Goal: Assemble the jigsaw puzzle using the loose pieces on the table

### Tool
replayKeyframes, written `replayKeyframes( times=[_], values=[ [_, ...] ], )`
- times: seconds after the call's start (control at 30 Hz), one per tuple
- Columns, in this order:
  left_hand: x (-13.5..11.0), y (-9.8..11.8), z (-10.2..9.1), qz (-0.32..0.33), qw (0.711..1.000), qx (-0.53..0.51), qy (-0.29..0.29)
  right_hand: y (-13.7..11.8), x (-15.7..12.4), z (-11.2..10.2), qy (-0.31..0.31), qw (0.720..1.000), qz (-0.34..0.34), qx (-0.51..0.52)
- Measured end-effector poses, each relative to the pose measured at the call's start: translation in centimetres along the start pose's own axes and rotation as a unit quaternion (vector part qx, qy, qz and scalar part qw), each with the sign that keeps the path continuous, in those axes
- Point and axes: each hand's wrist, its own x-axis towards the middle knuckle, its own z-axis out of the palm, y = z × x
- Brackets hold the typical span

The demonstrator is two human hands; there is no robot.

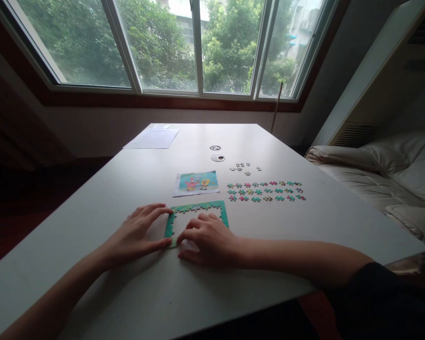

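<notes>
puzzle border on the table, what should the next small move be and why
Probably press the near-left corner of the puzzle border gently with the right hand: its fingers are beside that corner, and the left hand spans the left side, where it could steady it. The right hand hides part of the near edge, so I can't tell whether pieces are missing there.

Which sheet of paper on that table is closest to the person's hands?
The colourful printed picture, just beyond the puzzle border. The whitish paper lies much farther away, off to the left.
</notes>
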Motion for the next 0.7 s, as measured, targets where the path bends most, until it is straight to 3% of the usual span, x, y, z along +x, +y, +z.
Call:
replayKeyframes(
  times=[0.3, 0.53, 0.7],
  values=[
    [-0.3, -0.5, -0.3, 0.023, 0.999, -0.025, -0.008, 0.1, 0.1, -0.2, -0.01, 0.997, -0.044, -0.066],
    [-0.4, -0.8, -0.5, 0.02, 0.999, -0.023, -0.013, 0.5, 0.4, -0.6, -0.013, 1.0, 0.003, 0.018],
    [-0.4, -0.8, -0.4, 0.02, 0.999, -0.024, -0.017, 0.6, -0.1, -1.1, -0.011, 1.0, 0.003, -0.007]
  ],
)
